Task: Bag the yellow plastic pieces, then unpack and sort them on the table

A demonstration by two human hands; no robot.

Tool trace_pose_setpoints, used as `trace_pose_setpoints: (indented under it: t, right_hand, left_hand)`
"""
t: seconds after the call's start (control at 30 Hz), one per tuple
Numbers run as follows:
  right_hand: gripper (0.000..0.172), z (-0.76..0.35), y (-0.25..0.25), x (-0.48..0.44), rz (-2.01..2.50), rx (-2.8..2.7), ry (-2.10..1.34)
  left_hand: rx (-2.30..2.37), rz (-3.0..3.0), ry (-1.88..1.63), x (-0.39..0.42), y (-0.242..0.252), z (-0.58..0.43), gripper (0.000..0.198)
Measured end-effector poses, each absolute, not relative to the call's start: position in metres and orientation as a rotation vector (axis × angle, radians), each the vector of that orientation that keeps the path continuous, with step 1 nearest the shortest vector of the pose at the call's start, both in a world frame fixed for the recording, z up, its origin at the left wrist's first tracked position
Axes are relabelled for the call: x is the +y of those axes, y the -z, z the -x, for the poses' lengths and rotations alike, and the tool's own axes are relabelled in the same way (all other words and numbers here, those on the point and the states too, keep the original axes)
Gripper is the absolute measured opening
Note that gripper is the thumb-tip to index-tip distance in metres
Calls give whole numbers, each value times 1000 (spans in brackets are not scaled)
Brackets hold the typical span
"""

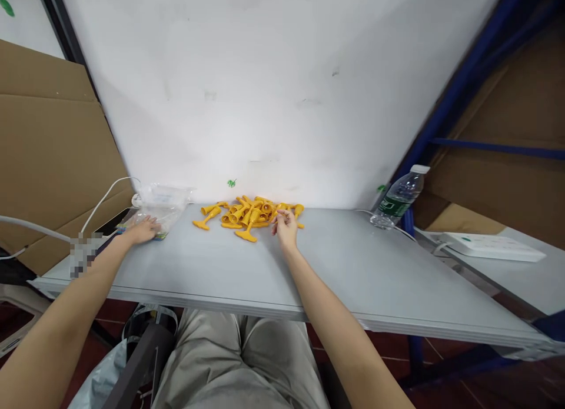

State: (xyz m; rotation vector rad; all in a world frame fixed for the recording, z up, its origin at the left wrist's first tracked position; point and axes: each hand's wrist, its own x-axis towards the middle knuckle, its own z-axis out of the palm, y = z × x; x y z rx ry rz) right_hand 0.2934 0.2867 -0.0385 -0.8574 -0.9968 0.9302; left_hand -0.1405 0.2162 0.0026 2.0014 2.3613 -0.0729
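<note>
1. Indoors, a seated person in grey trousers (238, 362) stretches both bare arms over a grey tabletop (198, 273), facing an upright white panel (265, 91).
2. At center, a heap of yellow T-handled pieces (253, 216) with hollow, cup-like ends lies close to the foot of the panel; one piece juts toward the person, another lies at the heap's left edge.
3. The right hand (285, 228) is at the heap's right side, fingers curled in toward the thumb; whether they grip a piece, I cannot tell.
4. The left hand (143, 229) lies over a clear plastic bag (172, 212) to the left of the heap, fingers stretched out; whether they pinch the plastic, I cannot tell.
5. Nearby, a green-labeled plastic bottle (397, 197) with a white cap is toward the tabletop's right end, and brown cardboard (39, 144) rises at left.
</note>
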Motion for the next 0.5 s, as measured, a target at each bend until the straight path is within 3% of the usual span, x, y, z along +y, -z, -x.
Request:
trace_pose_setpoints:
  t: [0.07,0.23,0.5]
  right_hand:
    - [32,-293,40,288,867,-999,-937]
    - [26,-292,41,287,909,-1033,-953]
    - [22,-288,43,283,927,-1215,-957]
  left_hand:
    - [2340,-1932,30,222,7,137,49]
    - [2356,-1900,41,235,27,128,64]
    - [2519,-1827,22,249,54,115,62]
